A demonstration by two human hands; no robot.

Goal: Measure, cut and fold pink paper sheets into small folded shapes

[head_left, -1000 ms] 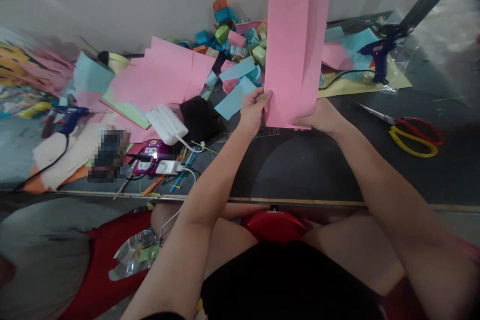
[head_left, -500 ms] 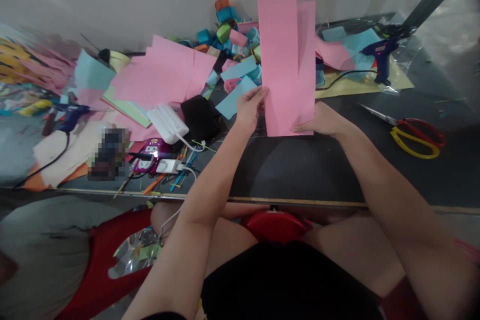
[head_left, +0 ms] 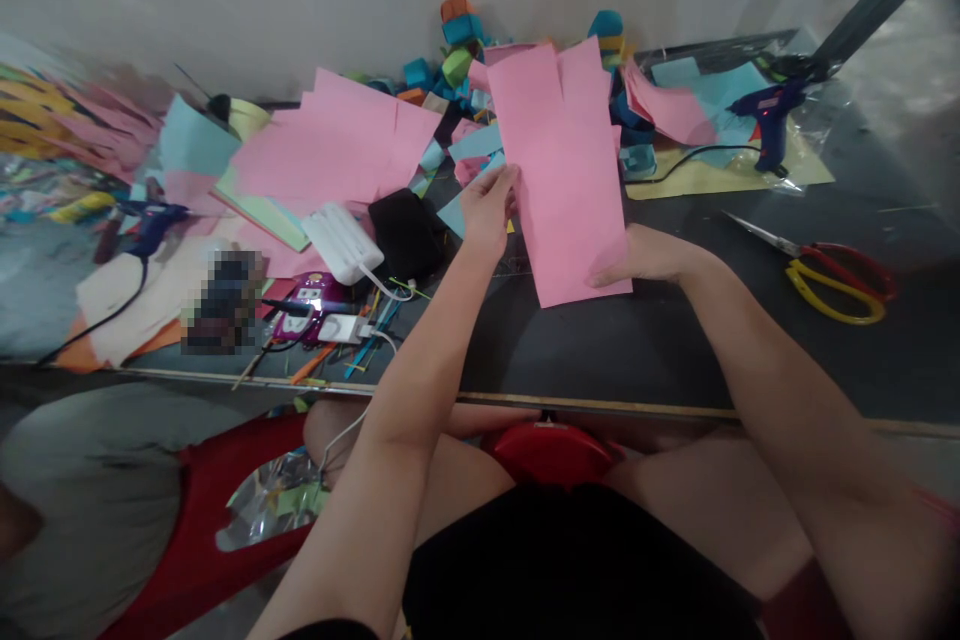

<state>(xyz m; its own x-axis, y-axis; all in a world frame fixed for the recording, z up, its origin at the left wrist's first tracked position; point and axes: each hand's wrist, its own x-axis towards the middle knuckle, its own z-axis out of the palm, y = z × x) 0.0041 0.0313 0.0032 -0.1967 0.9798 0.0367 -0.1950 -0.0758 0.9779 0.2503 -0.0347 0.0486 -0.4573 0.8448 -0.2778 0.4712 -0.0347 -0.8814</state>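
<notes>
Both of my hands hold a tall piece of pink paper (head_left: 562, 170) over the dark table; a fold or second layer shows along its right side. My left hand (head_left: 487, 205) pinches the left edge at mid-height. Lower on the right edge, my right hand (head_left: 641, 255) grips with the thumb in front and the other fingers hidden behind. The sheet leans slightly left at its top. Scissors (head_left: 817, 270) with one red and one yellow handle lie to the right of my right hand. Light blue paper pieces (head_left: 454, 215) lie just behind my left hand.
A blue glue gun (head_left: 772, 125) stands at the back right, another glue gun (head_left: 150, 225) at the left. Pink sheets (head_left: 330, 140), a white power bank (head_left: 343, 242) and a purple power strip (head_left: 311, 305) lie left. Folded paper pieces (head_left: 457, 65) are heaped against the wall. A person sits at left.
The pink paper has come down and toward me, and its top now tilts left. Its two layers overlap more. Both hands keep their hold; the view has shifted slightly.
</notes>
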